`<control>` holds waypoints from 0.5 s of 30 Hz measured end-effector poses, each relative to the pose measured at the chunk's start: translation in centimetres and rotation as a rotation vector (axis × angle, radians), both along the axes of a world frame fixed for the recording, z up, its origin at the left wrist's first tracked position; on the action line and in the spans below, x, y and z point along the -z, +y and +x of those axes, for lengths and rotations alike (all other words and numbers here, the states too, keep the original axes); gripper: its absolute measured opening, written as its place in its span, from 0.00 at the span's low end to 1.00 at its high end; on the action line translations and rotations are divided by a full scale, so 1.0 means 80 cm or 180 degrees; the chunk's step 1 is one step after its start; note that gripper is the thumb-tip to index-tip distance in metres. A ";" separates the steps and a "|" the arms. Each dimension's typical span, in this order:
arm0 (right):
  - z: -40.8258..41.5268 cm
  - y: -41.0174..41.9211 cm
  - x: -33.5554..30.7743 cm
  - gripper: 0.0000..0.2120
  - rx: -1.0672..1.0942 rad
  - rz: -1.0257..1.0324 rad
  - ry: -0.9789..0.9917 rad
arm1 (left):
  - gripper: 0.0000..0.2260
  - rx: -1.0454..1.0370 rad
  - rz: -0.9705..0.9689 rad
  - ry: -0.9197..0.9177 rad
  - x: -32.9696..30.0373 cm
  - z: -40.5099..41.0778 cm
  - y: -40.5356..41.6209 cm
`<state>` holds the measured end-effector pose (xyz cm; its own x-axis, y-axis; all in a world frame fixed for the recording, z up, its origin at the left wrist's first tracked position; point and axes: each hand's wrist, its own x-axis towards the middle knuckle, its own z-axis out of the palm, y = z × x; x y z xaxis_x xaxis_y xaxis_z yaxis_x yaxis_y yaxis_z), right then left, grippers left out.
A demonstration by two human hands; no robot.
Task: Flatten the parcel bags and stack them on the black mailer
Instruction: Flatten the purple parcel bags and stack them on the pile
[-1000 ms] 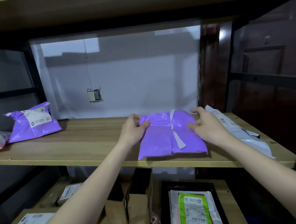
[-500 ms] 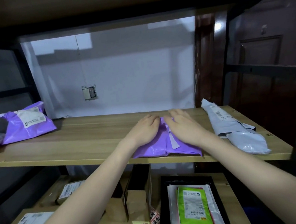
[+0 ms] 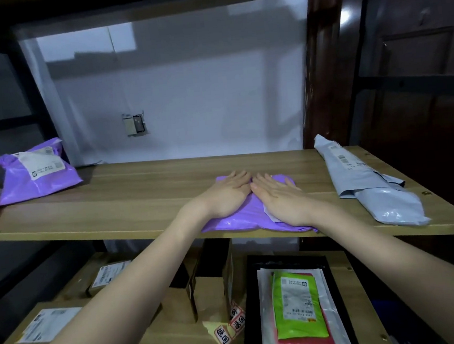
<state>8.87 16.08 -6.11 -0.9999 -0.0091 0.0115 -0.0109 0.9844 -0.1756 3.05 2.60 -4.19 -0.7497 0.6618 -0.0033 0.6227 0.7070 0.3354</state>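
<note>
Flattening step: left hand (image 3: 226, 195) & right hand (image 3: 279, 198), fingers straight, palms down, press purple parcel bag (image 3: 241, 220) at shelf (image 3: 128, 198) front edge. Next, I judge: pinch bag, carry to black mailer (image 3: 253, 294) stack at 6 o'clock below.

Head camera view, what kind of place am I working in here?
Probably a parcel storage or sorting room: wooden shelf racking holds labelled mailers such as the purple parcel bag and grey parcel bag, with labelled cardboard boxes on the lower shelf.
</note>
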 end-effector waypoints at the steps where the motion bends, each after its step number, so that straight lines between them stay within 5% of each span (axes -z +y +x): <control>1: 0.001 0.000 -0.001 0.24 0.0000 0.0089 -0.0010 | 0.21 -0.0052 -0.0049 -0.0027 0.000 0.000 0.001; 15: -0.006 0.000 -0.001 0.25 -0.0016 0.0113 -0.0237 | 0.20 0.0087 -0.0104 0.0031 -0.004 -0.002 0.004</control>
<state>8.41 16.10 -6.01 -0.9979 -0.0130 -0.0634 -0.0040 0.9900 -0.1411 2.91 2.93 -3.90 -0.7314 0.6817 -0.0180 0.6450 0.7001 0.3062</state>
